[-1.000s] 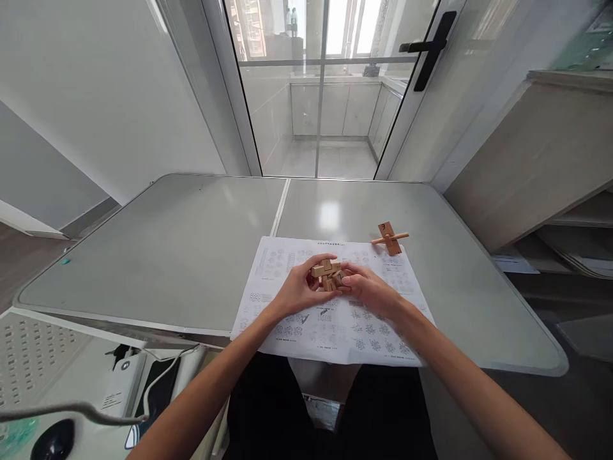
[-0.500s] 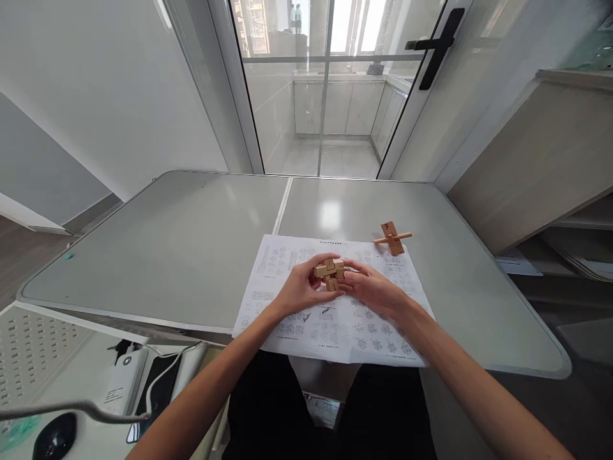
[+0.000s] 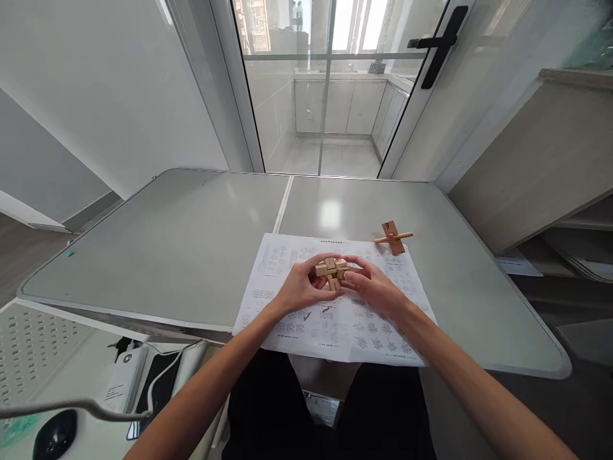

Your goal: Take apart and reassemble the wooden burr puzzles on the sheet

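Between my two hands is a wooden burr puzzle [image 3: 331, 268] made of light interlocking blocks, held just over a printed sheet. My left hand [image 3: 302, 281] grips its left side, thumb along the near edge and fingers round the back. On the right side, my right hand [image 3: 368, 278] closes on it with thumb and fingers. The hands hide part of the blocks. The instruction sheet [image 3: 320, 338] beneath carries rows of small diagrams. At its far right corner lies a flat wooden piece [image 3: 393, 237] with a thin wooden rod [image 3: 405, 235] across it.
The grey table [image 3: 158, 255] has a seam left of the sheet. A side stand at lower left holds a black mouse [image 3: 55, 434], a white box [image 3: 125, 380], a phone [image 3: 158, 390] and a cable [image 3: 86, 409]. Beyond the table is a glass door [image 3: 354, 108].
The burr puzzle has turned slightly between my hands, and my right fingers have shifted a little on it. The sheet and the piece with the rod lie as before.
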{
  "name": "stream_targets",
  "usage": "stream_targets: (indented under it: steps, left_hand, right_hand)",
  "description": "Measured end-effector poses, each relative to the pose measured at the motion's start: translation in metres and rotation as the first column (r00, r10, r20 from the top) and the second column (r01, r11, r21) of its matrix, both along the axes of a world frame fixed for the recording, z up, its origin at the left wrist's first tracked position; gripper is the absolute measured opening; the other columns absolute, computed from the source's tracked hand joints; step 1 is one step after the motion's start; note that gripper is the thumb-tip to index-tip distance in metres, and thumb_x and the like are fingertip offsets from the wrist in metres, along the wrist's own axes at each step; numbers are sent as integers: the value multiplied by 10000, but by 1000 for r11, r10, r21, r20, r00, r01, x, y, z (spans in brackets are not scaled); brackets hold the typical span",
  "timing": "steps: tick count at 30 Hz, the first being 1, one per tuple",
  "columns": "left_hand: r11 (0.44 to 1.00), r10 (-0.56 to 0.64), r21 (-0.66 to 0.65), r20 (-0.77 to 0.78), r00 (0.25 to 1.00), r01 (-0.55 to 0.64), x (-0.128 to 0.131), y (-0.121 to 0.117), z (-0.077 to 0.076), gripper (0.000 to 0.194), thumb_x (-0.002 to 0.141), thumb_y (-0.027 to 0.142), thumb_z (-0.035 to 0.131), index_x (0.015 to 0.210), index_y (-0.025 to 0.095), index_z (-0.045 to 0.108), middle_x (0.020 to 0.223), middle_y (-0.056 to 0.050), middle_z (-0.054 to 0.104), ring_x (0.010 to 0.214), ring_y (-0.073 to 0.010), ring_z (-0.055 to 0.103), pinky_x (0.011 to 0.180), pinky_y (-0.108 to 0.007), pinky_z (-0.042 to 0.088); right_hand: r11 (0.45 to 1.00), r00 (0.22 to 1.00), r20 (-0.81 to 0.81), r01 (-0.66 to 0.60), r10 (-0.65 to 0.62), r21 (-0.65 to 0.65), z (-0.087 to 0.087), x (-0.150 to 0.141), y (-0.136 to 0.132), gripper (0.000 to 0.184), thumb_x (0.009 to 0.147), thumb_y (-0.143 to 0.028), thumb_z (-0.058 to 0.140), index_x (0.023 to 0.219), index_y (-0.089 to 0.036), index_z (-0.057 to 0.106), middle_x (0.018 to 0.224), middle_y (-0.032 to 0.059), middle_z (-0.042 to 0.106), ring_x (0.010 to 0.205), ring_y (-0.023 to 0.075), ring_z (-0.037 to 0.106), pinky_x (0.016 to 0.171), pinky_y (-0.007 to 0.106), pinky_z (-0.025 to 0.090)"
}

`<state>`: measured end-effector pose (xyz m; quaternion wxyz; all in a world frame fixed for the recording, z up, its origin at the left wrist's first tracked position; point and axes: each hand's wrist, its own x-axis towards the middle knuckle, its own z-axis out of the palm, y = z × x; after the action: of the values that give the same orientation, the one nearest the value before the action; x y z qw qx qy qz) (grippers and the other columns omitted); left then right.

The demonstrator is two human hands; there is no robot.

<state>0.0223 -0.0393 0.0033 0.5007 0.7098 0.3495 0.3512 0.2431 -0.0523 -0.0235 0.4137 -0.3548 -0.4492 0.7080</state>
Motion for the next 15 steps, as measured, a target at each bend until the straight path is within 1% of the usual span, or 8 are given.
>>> stream_targets:
  steps: [4, 8, 10, 11, 13, 15]
  left_hand:
    - [1000, 15, -8, -9, 1000, -16, 0, 0, 1, 661, 773, 397, 872, 1382, 238, 668, 846, 17, 609, 622, -73, 431, 578, -215, 425]
    - [999, 37, -2, -47, 998, -37, -1, 0, -1, 705, 776, 415, 870, 1421, 246, 641, 788, 37, 589, 611, -80, 433, 567, -214, 416]
    - [999, 34, -2, -61, 998, -34, -1, 1, -2, 742, 773, 445, 880, 1442, 258, 620, 796, 33, 606, 630, -94, 474, 577, -220, 431]
    - [1000, 30, -3, -60, 998, -30, -1, 1, -2, 755, 776, 464, 881, 1451, 261, 610, 835, 17, 638, 659, -107, 515, 597, -228, 454]
    - [1000, 25, -9, -48, 999, -25, -1, 2, -4, 699, 848, 509, 821, 1462, 256, 603, 954, -27, 701, 748, -140, 603, 665, -254, 506]
    - [999, 40, -9, -45, 998, -40, -2, 4, -5, 545, 989, 537, 650, 1447, 243, 624, 990, -48, 729, 795, -158, 642, 713, -274, 524]
  right_hand:
    - [1000, 1000, 6, -1, 0, 6, 1, -1, -2, 538, 893, -480, 836, 1347, -284, 624, 1236, 103, 789, 1148, 311, 760, 1096, 524, 543]
    - [1000, 1000, 23, 7, -7, 18, 5, -3, -2, 478, 909, -475, 822, 1314, -290, 649, 1238, 92, 786, 1159, 301, 753, 1113, 518, 534]
    - [1000, 999, 40, 6, -7, 21, 6, -4, -1, 436, 914, -485, 812, 1278, -289, 673, 1243, 88, 782, 1165, 303, 750, 1113, 519, 537]
    - [1000, 999, 43, 4, -5, 23, 5, -4, 0, 418, 917, -492, 806, 1261, -289, 684, 1246, 86, 780, 1170, 303, 749, 1115, 520, 538]
    - [999, 999, 34, 5, -6, 37, 4, -5, 1, 397, 920, -504, 798, 1238, -288, 698, 1244, 82, 781, 1170, 301, 748, 1125, 526, 533]
    - [999, 1000, 25, 5, -7, 53, 3, -6, 2, 394, 920, -510, 796, 1227, -282, 703, 1235, 80, 784, 1169, 299, 747, 1139, 540, 521]
